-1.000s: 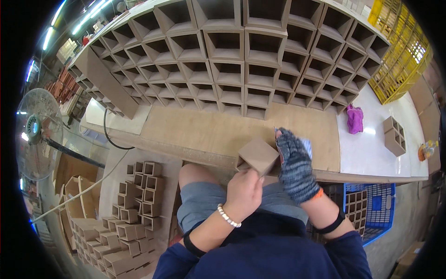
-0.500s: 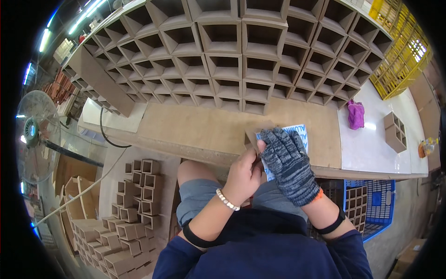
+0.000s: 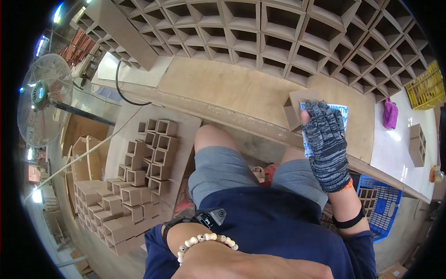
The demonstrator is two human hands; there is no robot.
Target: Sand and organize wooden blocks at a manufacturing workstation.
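Note:
My right hand (image 3: 325,139), in a grey knitted glove with the thumb tip bare, lies with its fingers stretched out over a white sheet printed in blue (image 3: 344,114) at the table's front edge. Against its thumb side stands a small open-ended brown cardboard box (image 3: 294,108); whether the hand touches it, I cannot tell. My left hand (image 3: 265,267), bare and with a beaded bracelet (image 3: 209,237) at the wrist, is raised close to the camera at the lower edge. Its fingers are out of the picture.
A wall of stacked open brown boxes (image 3: 241,39) lines the table's far side. More boxes (image 3: 132,195) are piled at left, near a standing fan (image 3: 44,98). At right are a purple cloth (image 3: 390,115), a divided box (image 3: 417,145), a yellow crate (image 3: 425,88) and a blue crate (image 3: 385,209).
My left hand has left the box and come back toward the camera. The right hand stays on the sheet beside the box. The whole view has turned and shifted left.

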